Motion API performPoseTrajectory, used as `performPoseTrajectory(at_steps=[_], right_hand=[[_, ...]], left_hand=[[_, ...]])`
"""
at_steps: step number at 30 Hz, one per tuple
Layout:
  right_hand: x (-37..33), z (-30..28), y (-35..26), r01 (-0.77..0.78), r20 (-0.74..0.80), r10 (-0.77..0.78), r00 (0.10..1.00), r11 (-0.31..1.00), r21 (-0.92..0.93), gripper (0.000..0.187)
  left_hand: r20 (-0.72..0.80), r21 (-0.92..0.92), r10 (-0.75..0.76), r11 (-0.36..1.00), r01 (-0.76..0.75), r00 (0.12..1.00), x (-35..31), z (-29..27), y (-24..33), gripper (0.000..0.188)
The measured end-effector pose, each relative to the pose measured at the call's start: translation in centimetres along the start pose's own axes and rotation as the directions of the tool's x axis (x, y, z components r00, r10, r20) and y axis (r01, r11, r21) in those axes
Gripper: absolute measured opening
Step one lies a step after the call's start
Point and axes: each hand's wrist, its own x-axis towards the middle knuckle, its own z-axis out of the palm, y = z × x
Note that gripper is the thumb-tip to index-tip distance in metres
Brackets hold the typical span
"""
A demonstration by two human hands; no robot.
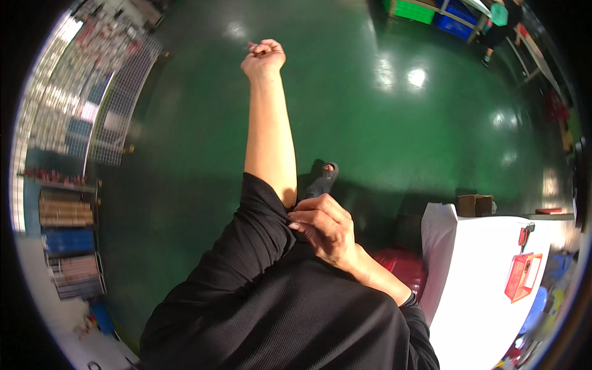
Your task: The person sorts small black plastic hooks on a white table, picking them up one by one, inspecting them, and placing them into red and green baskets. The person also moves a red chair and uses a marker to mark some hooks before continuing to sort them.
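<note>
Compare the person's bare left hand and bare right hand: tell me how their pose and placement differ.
The bare left hand is stretched out ahead over the glossy green floor; the bare right hand is close to the body. The left hand's fingers curl inward with no object visible; the right hand pinches the black ribbed sleeve near the left elbow. Both hands are ungloved, with bare forearms.

No lettering or numbers legible here
</note>
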Motion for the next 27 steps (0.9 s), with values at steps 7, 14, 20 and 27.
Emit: performPoseTrajectory(at_steps=[7,14,20,27], right_hand=[[13.1,-17.6,13.5,-0.248,-0.251,0.192,0.949,0.945,-0.213,0.022],[17.8,-38.4,20.9,-0.425,-0.611,-0.044,0.791,0.679,-0.599,0.023],[21.0,-58.4,27.6,-0.421,-0.632,-0.152,0.760,0.627,-0.656,0.020],[24.9,-80.2,32.1,-0.502,-0.659,-0.053,0.750,0.603,-0.620,0.018]], left_hand=[[-0.143,0.145,-0.383,0.904,0.402,0.913,23.4,-2.6,-30.4,0.043],[-0.349,0.169,-0.654,0.661,0.732,0.671,28.7,-10.3,-68.2,0.035],[-0.385,0.141,-0.640,0.672,0.727,0.665,31.9,-10.5,-91.3,0.039],[-0.227,0.168,-0.713,0.642,0.748,0.663,37.7,-11.8,-113.2,0.038]])
